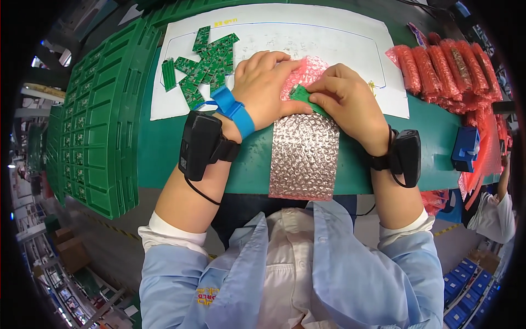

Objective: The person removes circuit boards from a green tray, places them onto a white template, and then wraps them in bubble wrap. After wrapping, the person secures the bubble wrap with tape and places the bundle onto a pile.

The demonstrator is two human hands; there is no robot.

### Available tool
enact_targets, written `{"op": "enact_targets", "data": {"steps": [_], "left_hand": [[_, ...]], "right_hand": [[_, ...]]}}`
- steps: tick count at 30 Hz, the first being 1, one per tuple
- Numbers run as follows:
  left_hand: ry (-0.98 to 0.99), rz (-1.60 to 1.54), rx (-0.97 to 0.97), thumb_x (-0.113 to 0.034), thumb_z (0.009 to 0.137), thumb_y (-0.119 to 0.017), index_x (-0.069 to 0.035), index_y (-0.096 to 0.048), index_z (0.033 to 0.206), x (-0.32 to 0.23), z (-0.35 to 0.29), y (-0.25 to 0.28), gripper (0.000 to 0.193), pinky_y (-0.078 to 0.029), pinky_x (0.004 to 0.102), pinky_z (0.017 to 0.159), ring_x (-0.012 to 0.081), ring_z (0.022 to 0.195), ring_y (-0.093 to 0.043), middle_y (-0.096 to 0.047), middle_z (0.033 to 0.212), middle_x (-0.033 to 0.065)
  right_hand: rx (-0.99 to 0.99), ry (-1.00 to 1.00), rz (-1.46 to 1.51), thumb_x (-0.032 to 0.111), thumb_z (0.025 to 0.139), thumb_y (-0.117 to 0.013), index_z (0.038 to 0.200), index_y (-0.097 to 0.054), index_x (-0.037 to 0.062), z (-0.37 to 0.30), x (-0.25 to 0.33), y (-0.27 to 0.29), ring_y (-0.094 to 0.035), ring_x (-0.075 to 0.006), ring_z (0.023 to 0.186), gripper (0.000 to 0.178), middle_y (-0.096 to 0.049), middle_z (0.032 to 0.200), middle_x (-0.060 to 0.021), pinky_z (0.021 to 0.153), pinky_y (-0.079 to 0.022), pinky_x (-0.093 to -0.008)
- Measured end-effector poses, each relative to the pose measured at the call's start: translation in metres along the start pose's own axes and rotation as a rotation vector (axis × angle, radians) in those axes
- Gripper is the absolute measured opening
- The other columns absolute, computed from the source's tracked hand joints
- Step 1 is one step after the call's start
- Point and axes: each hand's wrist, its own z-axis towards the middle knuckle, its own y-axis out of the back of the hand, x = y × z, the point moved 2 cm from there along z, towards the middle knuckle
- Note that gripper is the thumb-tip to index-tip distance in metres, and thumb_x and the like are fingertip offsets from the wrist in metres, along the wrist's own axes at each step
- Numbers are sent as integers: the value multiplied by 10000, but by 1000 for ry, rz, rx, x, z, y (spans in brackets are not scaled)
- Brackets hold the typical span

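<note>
A strip of bubble wrap (pixel 304 153), silvery toward me and pink at its far end, lies on the table and hangs slightly over the near edge. On it rests a small green circuit board (pixel 299 94), partly hidden by my fingers. My right hand (pixel 348 104) pinches the board between thumb and fingers. My left hand (pixel 263 85) lies over the wrap's left side with fingers spread, its thumb stretched along the board's near edge. Several more green circuit boards (pixel 211 57) lie in a loose heap on a white sheet (pixel 274 33), left of my left hand.
Green slotted trays (pixel 104 126) holding boards stand at the left. Pink bubble-wrapped bundles (pixel 444 68) are piled at the right, near a blue tape dispenser (pixel 466 148). A blue strap (pixel 234 112) circles my left wrist; black devices (pixel 406 159) are strapped to both wrists.
</note>
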Motion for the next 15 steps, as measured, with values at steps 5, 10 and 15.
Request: {"op": "enact_targets", "data": {"steps": [5,10,15], "left_hand": [[-10,-4,79,-543,651,-797,-121,-507,1360,-2,-4,3,875,-244,479,1099,374,1312,-367,-483,1349,121],[-59,-54,197,-532,658,-797,-129,-436,1420,7,-6,12,935,-202,501,1136,409,1374,-293,-431,1414,138],[-28,-50,213,-544,652,-796,-140,-441,1418,6,-5,13,936,-197,502,1141,403,1387,-280,-422,1429,138]], "right_hand": [[67,103,-37,48,763,-724,1174,-624,38,1,3,1,-614,-257,889,423,-615,1032,-139,772,-506,-322],[75,130,-24,54,726,-741,1312,-525,70,-2,6,4,-600,-278,940,625,-617,1032,-144,805,-496,-358],[99,107,2,46,737,-729,1304,-531,64,0,6,-1,-598,-278,951,601,-618,1035,-139,807,-494,-362]]}}
